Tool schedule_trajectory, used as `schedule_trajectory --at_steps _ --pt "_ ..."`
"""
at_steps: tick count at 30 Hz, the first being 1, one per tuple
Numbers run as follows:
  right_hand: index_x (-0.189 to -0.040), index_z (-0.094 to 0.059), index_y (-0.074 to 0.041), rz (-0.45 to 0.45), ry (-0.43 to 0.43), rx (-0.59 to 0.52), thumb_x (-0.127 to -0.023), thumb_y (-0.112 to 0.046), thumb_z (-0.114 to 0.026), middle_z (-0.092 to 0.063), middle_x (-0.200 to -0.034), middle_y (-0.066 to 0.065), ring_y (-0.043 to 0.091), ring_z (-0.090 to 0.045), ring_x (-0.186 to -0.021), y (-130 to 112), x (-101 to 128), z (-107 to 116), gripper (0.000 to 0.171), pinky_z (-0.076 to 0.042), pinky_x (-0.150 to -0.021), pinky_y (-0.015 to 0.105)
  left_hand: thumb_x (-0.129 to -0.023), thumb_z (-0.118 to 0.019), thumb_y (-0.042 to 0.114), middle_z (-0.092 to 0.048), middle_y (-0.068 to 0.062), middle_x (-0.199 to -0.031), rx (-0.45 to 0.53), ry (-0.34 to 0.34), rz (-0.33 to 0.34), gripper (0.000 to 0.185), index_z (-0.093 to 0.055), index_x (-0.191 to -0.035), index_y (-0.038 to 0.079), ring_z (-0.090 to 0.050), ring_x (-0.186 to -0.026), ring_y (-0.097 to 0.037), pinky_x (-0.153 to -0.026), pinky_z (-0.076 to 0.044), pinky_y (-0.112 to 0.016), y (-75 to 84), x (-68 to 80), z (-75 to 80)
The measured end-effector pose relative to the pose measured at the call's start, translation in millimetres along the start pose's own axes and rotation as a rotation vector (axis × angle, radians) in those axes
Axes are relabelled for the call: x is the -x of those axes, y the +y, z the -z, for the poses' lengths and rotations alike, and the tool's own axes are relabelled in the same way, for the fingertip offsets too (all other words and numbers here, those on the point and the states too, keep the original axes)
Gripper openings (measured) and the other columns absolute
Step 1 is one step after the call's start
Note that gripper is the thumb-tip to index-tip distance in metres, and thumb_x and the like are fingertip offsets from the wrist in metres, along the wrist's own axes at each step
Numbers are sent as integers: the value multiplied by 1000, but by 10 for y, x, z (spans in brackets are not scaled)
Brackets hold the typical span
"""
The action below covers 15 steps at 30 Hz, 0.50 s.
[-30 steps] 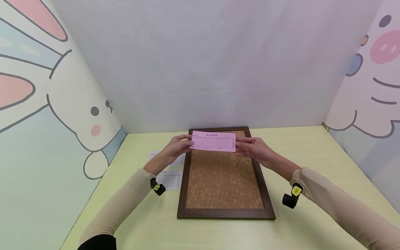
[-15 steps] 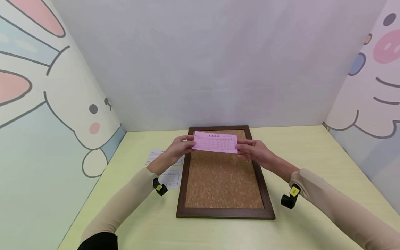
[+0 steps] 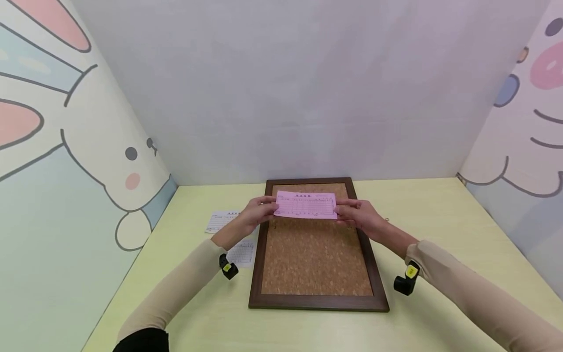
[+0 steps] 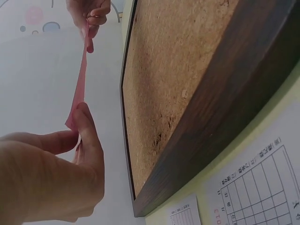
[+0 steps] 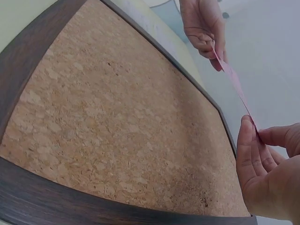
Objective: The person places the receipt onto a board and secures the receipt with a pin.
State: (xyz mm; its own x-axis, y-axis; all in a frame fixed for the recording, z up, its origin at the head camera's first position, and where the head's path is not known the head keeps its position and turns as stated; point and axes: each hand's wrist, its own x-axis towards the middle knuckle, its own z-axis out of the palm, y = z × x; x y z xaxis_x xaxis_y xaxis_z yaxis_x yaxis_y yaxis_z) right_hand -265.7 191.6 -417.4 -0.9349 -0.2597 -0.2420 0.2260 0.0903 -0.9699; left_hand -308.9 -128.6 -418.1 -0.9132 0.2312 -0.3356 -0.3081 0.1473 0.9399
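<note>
Pink slip [image 3: 306, 205] sits at frame centre in the head view, over the far end of the cork board [image 3: 314, 254]; my left hand [image 3: 257, 213] pinches its left edge, my right hand [image 3: 358, 215] its right. White forms [image 3: 241, 253] lie left of the board. Left wrist view: my thumb and fingers [image 4: 86, 136] clamp the slip's corner at lower left. Right wrist view: my fingertips [image 5: 248, 140] pinch its edge at right.

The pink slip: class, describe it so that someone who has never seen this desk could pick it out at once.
Start at the dark-framed cork board lying on the yellow-green table. Above its far end, the left hand and right hand pinch a pink slip by its short ends. Unlike the white printed sheets left of the board, it is pink and held off the surface.
</note>
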Motion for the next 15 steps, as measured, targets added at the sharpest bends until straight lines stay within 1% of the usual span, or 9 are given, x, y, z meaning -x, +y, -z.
schedule_trajectory --at_steps 7,11,15 --pt "-151 -45 2 -9 35 29 -104 -22 -61 -73 -115 4 16 -74 -95 64 -59 40 55 -59 -91 32 -102 -60 9 -68 -14 -125 -34 -29 -15 40 -56 -141 4 -68 -94 -14 -110 -47 -49 -27 -49 -11" --pt "-149 -47 2 -2 51 56 -104 -23 -61 -74 -116 5 14 -73 -93 110 -134 64 54 -59 -89 30 -101 -61 9 -69 -14 -126 -30 -28 -2 40 -57 -141 4 -69 -94 -13 -109 -49 -47 -38 -104 -3" --pt "-149 -47 3 -24 79 50 -104 -21 -61 -74 -107 3 13 -72 -88 144 -243 91 53 -59 -83 25 -101 -62 9 -68 -13 -128 -13 -18 19 40 -57 -141 5 -68 -94 -12 -109 -49 -44 -39 -202 5"
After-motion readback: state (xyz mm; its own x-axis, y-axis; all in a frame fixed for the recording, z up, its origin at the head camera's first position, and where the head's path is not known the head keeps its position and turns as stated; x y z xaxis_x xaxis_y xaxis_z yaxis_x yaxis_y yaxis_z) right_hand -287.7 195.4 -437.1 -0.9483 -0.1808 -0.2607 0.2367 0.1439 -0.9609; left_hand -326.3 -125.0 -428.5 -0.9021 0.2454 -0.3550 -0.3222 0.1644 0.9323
